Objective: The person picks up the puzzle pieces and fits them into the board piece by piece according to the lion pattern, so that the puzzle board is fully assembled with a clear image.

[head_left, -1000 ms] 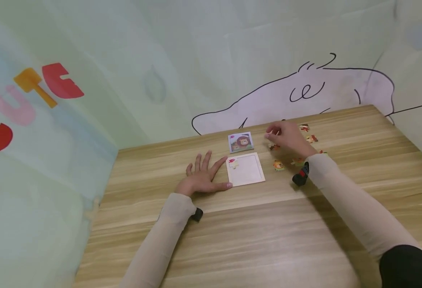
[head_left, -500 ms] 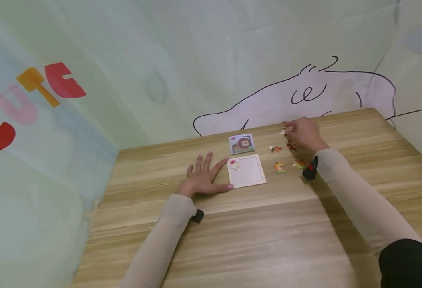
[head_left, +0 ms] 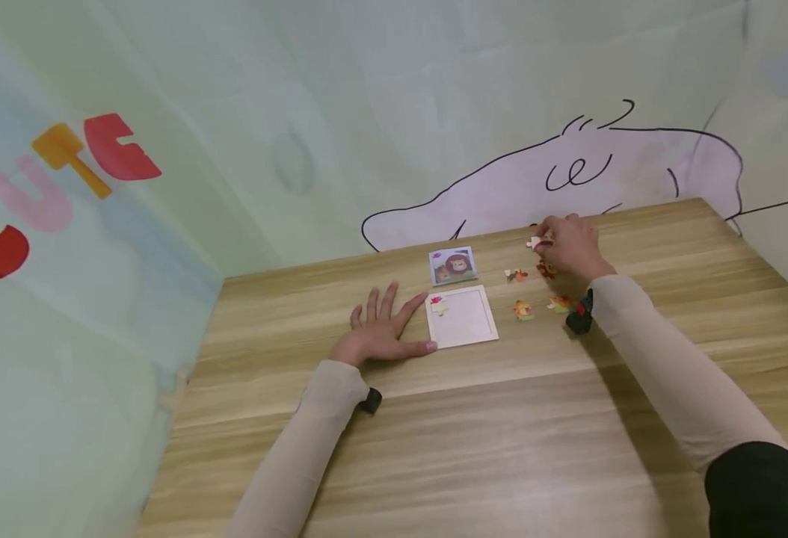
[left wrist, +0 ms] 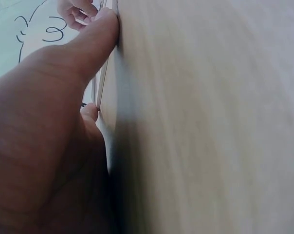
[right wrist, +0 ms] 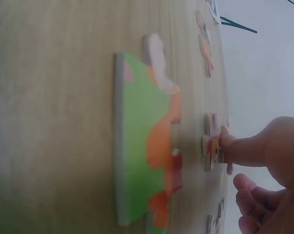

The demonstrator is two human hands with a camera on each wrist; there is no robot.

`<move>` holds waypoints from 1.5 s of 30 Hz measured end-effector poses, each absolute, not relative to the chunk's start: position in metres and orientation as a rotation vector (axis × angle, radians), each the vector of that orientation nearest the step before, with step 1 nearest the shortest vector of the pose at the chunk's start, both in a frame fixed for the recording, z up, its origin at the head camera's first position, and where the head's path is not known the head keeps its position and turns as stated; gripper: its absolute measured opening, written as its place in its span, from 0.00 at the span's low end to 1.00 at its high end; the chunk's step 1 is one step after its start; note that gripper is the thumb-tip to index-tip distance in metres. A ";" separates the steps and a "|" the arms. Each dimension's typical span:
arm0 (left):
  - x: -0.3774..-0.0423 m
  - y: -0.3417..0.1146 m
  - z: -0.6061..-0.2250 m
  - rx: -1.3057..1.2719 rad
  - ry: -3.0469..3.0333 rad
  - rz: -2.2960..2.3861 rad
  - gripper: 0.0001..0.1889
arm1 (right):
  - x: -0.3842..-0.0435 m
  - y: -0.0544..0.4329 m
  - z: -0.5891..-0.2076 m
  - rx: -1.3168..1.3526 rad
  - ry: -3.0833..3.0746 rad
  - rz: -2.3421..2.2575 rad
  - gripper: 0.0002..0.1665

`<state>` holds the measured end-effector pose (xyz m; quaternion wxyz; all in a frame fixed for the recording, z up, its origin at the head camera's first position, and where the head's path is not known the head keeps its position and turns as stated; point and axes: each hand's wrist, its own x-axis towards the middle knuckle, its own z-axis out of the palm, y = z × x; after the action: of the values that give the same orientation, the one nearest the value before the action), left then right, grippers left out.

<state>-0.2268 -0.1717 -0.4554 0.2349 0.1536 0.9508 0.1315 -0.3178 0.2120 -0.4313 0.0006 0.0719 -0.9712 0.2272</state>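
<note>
Puzzle piece (head_left: pixel 532 243) touching right hand (head_left: pixel 572 245), grip unclear; left hand (head_left: pixel 379 336), fingers spread, touching edge of white board (head_left: pixel 464 323).

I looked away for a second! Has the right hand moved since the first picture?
Yes. In the head view, the right hand has moved rightward, farther from the lion card.

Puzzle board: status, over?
Left hand spread, thumb at left edge of puzzle board. Right hand at pale piece, grip unclear. Board: one pink-marked piece, far-left corner. Possible clutter: loose pieces near right hand.
</note>
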 end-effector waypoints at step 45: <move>-0.226 -0.171 -0.453 0.438 2.624 0.357 0.54 | -0.261 0.157 -0.419 0.393 -2.763 1.219 0.09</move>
<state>-0.2263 -0.1705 -0.4532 0.2269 0.1590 0.9521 0.1296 -0.2606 0.1575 -0.4188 0.0480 0.1288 -0.9063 0.3997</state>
